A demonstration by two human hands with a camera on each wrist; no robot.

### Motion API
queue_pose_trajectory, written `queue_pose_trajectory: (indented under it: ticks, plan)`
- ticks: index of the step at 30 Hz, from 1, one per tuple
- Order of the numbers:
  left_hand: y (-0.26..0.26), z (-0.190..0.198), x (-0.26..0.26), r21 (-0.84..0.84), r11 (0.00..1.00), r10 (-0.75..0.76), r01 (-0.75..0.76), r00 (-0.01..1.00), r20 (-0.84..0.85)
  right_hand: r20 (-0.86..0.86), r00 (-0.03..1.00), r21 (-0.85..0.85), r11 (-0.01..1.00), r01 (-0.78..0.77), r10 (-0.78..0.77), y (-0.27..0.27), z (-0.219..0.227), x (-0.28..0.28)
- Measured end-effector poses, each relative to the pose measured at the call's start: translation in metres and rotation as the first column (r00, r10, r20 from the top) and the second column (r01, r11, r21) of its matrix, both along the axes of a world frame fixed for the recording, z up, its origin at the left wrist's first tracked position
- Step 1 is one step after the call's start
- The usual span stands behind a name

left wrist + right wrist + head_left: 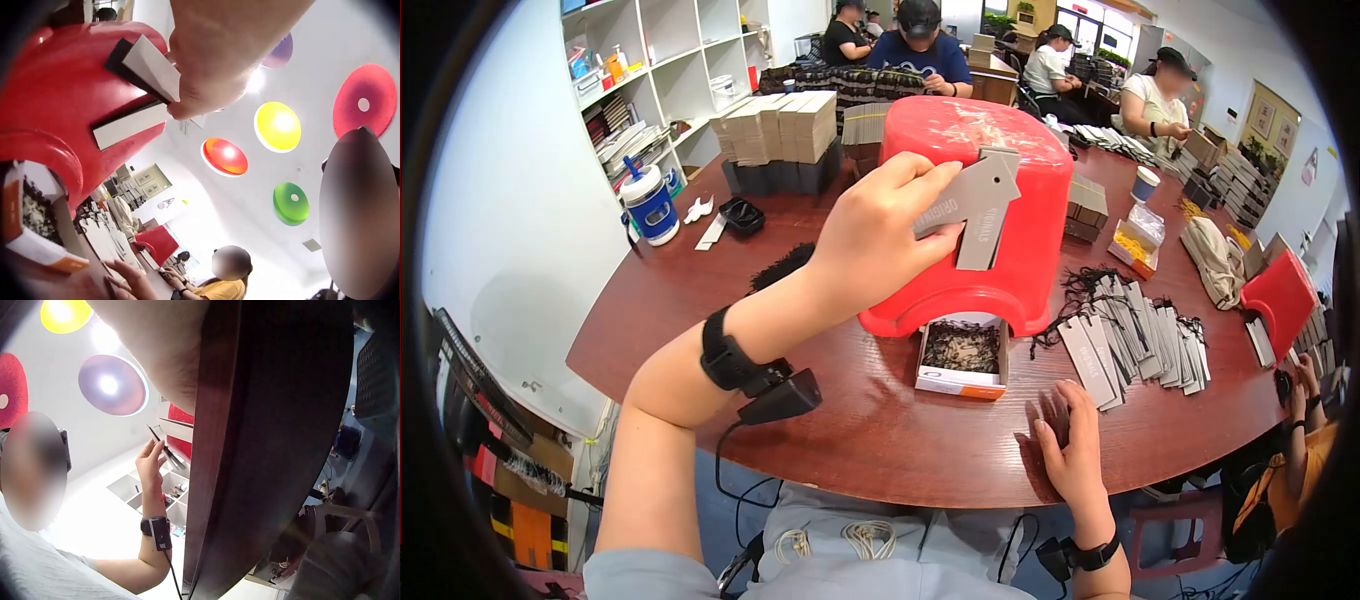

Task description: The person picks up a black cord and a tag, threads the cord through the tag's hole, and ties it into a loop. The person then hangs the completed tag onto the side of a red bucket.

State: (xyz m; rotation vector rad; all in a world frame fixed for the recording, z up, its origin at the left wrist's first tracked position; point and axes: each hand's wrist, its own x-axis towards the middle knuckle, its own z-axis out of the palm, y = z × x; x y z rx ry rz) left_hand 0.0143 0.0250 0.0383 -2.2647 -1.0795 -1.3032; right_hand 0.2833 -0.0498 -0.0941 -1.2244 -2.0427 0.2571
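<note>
My left hand (880, 220) is raised in front of a red plastic stool (1020, 150) that stands on the table, seat up. Between thumb and fingers it pinches a grey card hang tag (948, 205) with printed lettering. A second grey tag (982, 240) slants downward across it, close against the stool's side. In the left wrist view the held tag (150, 65) and the other tag (131, 126) spread apart at the fingertips. My right hand (1072, 455) rests at the table's front edge, fingers extended, holding nothing.
A small box of black strings (962, 347) sits under the stool's arched side. To its right lie several strung grey tags (1145, 335). Stacked cards (785, 125) stand at the back left, near a blue-and-white jug (650, 205). Other people sit around the table.
</note>
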Motion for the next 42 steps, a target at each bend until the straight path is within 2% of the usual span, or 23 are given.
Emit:
queue_pose_trajectory:
  ticks: [3,6,8,12,14,24,27,29,33,36,37,39,42]
  plan:
    - [0.011,-0.002,0.014,0.060,0.998,-0.018,0.017,1.000,0.024,0.001,1.000,0.001,1.000,0.009,-0.009,0.000,0.000,0.000]
    - [0.011,-0.005,0.022,0.098,0.993,0.059,-0.060,0.998,0.012,0.005,1.000,-0.011,1.000,0.001,-0.001,0.000,0.002,-0.001]
    - [0.010,-0.007,0.023,0.179,0.976,0.129,-0.127,0.992,0.000,0.008,1.000,0.002,1.000,-0.006,0.006,0.001,0.002,-0.001]
    - [0.011,-0.012,0.021,0.185,0.969,0.168,-0.167,0.986,0.008,0.007,1.000,-0.005,1.000,0.002,-0.002,0.000,0.002,-0.001]
    - [0.012,-0.014,0.019,0.230,0.952,0.222,-0.201,0.973,-0.069,0.014,1.000,0.006,1.000,-0.008,0.008,0.000,0.003,-0.001]
    - [0.005,-0.017,0.024,0.118,0.967,0.230,-0.226,0.973,-0.022,0.006,1.000,0.006,1.000,-0.009,0.009,-0.001,0.004,-0.001]
    - [0.003,-0.017,0.028,0.118,0.956,0.274,-0.268,0.961,-0.040,0.019,1.000,0.006,1.000,-0.006,0.006,-0.001,0.005,-0.002]
    - [0.006,-0.018,0.030,0.164,0.915,0.387,-0.369,0.917,-0.094,0.011,1.000,-0.001,1.000,-0.006,0.006,-0.001,0.003,-0.001]
    - [0.005,-0.024,0.026,0.142,0.866,0.499,-0.479,0.844,-0.196,0.014,1.000,-0.010,1.000,-0.016,0.016,-0.001,0.003,-0.001]
    - [-0.007,-0.029,0.006,0.104,0.879,0.477,-0.465,0.859,-0.187,-0.019,0.999,-0.040,0.999,-0.026,0.026,-0.001,0.003,-0.002]
    - [-0.012,-0.030,-0.005,0.057,0.890,0.456,-0.453,0.873,-0.172,-0.006,1.000,-0.030,0.999,-0.017,0.017,-0.001,0.002,-0.001]
    - [-0.011,-0.035,-0.039,0.073,0.874,0.485,-0.480,0.855,-0.183,0.006,1.000,-0.030,1.000,-0.001,0.001,-0.002,0.001,-0.002]
    - [0.000,-0.047,-0.103,-0.114,0.861,0.444,-0.495,0.843,-0.304,0.024,1.000,-0.017,1.000,0.013,-0.013,-0.002,0.002,-0.004]
